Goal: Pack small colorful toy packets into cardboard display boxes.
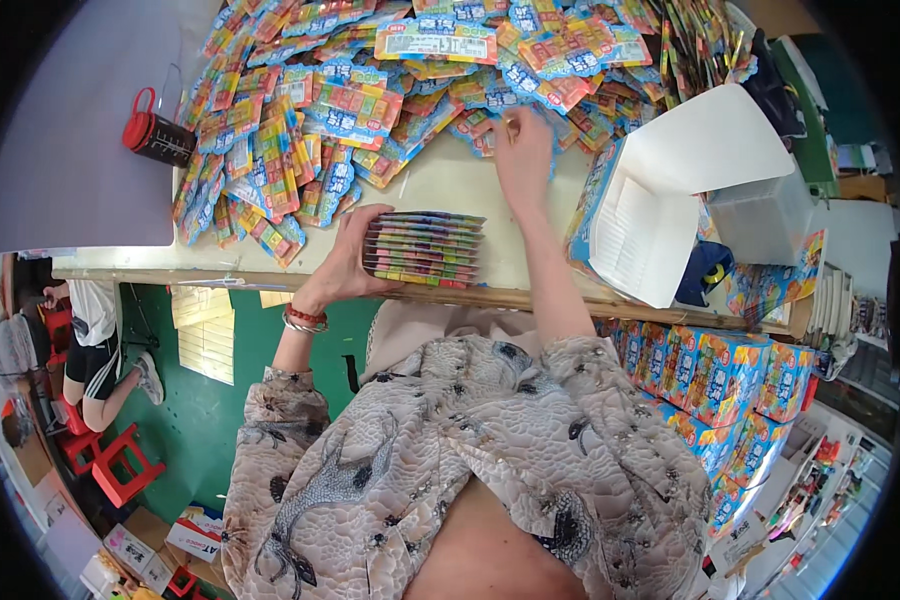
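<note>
My left hand [346,258] is wrapped round the left end of a stack of flat, colourful blister packets [425,248], their edges facing up near the table's front edge. Farther off, my right hand [523,145] reaches to the near side of a big heap of loose packets [345,105]. Its fingers are curled together. Whatever they may pinch is hidden behind them, with packets lying right beneath and beyond.
An opened white-lined display box [645,225] stands at the table's right, beside a translucent plastic bin [765,215]. A dark bottle with a red lid [157,135] is at the left. Filled printed boxes [715,375] are stacked below right. A red stool [128,465] and another person's legs [95,365] show at left.
</note>
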`<state>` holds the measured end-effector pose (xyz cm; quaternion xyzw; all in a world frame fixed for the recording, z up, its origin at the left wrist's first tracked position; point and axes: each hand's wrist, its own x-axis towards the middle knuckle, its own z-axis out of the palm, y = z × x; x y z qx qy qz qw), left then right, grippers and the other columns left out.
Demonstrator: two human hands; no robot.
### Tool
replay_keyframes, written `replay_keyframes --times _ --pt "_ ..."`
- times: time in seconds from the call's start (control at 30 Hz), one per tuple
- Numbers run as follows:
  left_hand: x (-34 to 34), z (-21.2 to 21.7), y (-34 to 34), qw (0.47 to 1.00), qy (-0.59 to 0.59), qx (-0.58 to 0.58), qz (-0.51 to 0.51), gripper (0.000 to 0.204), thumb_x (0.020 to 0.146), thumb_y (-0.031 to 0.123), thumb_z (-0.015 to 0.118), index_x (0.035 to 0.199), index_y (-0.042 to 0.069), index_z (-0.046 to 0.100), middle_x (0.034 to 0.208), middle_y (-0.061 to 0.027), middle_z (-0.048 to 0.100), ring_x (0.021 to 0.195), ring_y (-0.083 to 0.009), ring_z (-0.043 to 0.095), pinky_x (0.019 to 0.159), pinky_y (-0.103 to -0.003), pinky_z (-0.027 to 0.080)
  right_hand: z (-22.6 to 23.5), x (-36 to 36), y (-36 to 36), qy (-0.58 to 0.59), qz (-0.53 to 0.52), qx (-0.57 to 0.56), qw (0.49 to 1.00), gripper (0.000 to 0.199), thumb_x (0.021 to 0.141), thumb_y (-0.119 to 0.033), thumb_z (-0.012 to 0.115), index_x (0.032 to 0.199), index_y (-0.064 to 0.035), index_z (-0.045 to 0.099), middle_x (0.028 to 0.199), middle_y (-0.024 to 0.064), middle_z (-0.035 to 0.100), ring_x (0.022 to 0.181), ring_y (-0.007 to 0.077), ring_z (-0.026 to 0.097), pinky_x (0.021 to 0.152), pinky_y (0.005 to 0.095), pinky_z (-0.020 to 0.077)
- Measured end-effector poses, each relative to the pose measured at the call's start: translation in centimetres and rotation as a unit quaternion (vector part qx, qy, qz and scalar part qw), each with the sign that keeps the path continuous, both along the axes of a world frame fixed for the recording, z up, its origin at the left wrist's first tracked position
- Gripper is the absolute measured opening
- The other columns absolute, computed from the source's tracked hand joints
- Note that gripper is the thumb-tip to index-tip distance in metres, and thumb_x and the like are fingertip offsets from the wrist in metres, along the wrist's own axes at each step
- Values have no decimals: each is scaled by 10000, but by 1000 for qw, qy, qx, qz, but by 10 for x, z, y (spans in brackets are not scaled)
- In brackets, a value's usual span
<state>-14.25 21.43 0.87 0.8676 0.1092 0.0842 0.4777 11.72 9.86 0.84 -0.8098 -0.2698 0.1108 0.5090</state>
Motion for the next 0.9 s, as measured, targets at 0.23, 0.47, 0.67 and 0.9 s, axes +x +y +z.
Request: replay_keyframes --times 0.23,0.47,0.67,0.9 --pt "1 -12 4 999 -44 -18 -7 939 540 213 874 1322 77 373 1200 -116 471 1163 -296 442 1009 -390 358 -47 42 1 -254 -194 -87 943 623 705 -264 786 1175 22 493 909 135 605 787 220 589 707 353 480" --pt "-3 -17 3 998 -29 -49 -2 938 543 198 875 1324 68 371 1204 -124 460 1138 -277 468 1000 -373 371 -13 4 -36 233 -84 133 960 330 746 -67 736 979 21 520 767 52 593 628 118 565 593 249 465" --pt "1 -6 4 993 -6 -110 -30 917 562 159 865 1323 65 363 1257 -133 430 1196 -280 443 1041 -371 350 -3 -35 -108 67 1 -56 996 160 826 -22 629 979 14 599 788 47 631 643 91 584 594 234 463" --pt "13 -11 1 996 -36 -55 -53 1223 586 147 859 1485 62 35 1467 -173 274 1333 -297 328 1089 -368 310 -8 -42 -94 -133 166 -9 977 211 883 -52 555 1079 -8 620 874 67 666 801 135 605 742 278 473"
